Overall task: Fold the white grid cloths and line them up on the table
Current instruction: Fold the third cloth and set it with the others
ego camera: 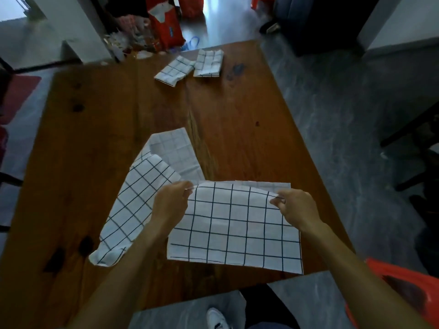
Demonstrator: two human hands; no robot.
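A person stands at a brown wooden worktop (pixel 237 115), seen from above. Both hands hold 1 white cloth with a dark grid (pixel 235 229) that lies at the near edge. The left hand (pixel 169 201) pinches its far left corner; the right hand (pixel 294 206) pinches its far right corner, so each grip is closed on fabric, with the far edge lifted slightly and a paler layer showing beneath.

A 2nd unfolded cloth (pixel 140 198) lies crumpled and diagonal just to the left, its upper part turned pale side up. At the far end, 2 folded cloths (pixel 190 66) sit side by side, touching, the left one skewed.

Likely risks: the thin, limp fabric could slip from 1 pinch and fold crookedly, its near edge already overhangs the worktop and could slide off, and the neighbouring cloth could be dragged along.

The cloths look light, creased and matte; the wood is knotted and smooth.
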